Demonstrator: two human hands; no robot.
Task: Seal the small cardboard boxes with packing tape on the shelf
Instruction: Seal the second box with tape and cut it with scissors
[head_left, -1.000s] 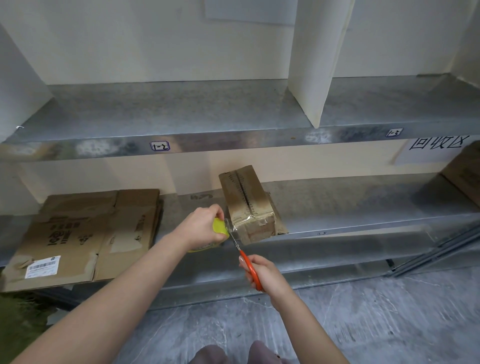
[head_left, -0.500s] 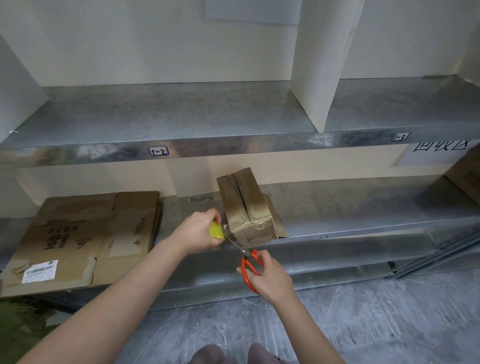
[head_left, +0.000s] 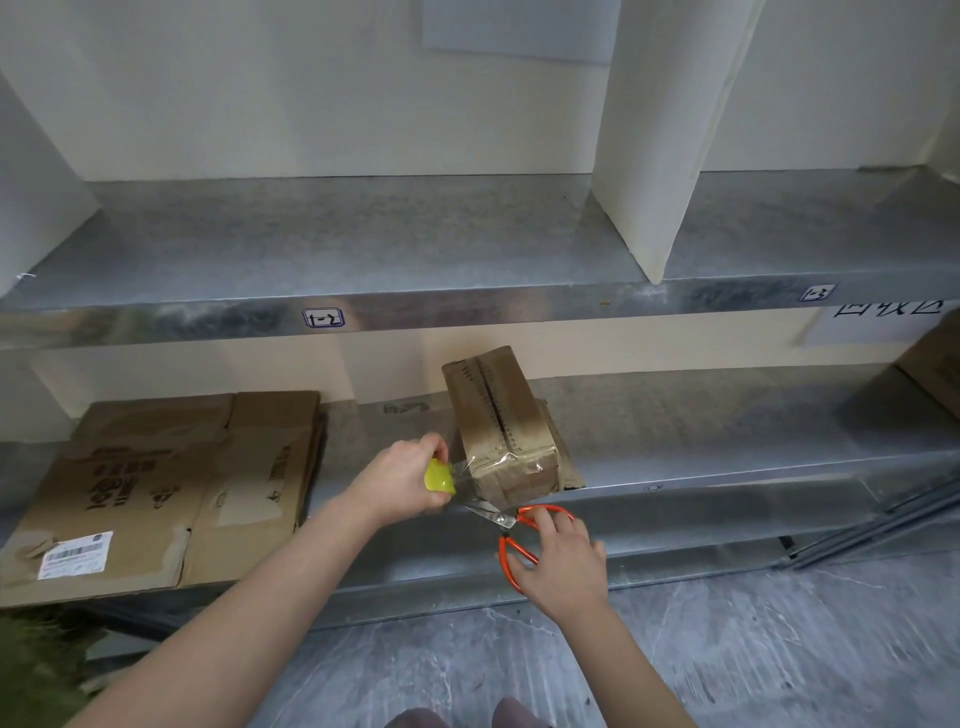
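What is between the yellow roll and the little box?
A short stretch of clear tape runs from the yellow tape roll to the small box, seen in the head view.

A small brown cardboard box sits at the front edge of the lower metal shelf, long side running back and tilted a little leftward. Its top flaps are closed along a centre seam. Clear tape — glossy, wrinkled — wraps its near end, stretching left to a yellow-green tape roll.
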